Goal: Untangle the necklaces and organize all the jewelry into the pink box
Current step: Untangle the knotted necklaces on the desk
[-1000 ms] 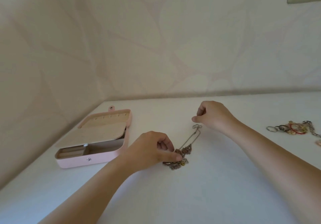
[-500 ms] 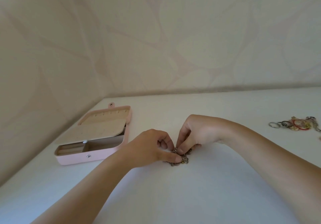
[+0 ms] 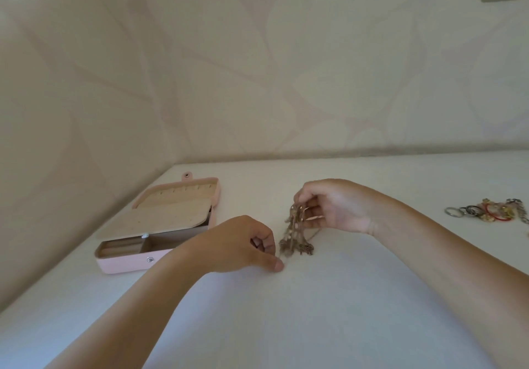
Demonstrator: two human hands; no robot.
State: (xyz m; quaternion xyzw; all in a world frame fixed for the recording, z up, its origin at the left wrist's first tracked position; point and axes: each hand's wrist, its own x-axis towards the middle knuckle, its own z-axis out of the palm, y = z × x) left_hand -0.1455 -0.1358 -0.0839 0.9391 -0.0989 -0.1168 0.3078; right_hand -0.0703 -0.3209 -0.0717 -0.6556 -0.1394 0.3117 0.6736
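Lifted since half a second ago, the tangled necklaces dangle as a blurred gold-toned bunch pinched by right hand fingers, their lowest links at the smooth white worktop. At their 9 o'clock, the left hand curls on nothing. Further toward 9 o'clock lies the open, beige-lined pink box.

Two bare hands and bare forearms of one person
The left hand and right hand are bare, the left forearm and right forearm bare to the picture's edge; the left thumbnail is short and plain, and creases cross the right wrist
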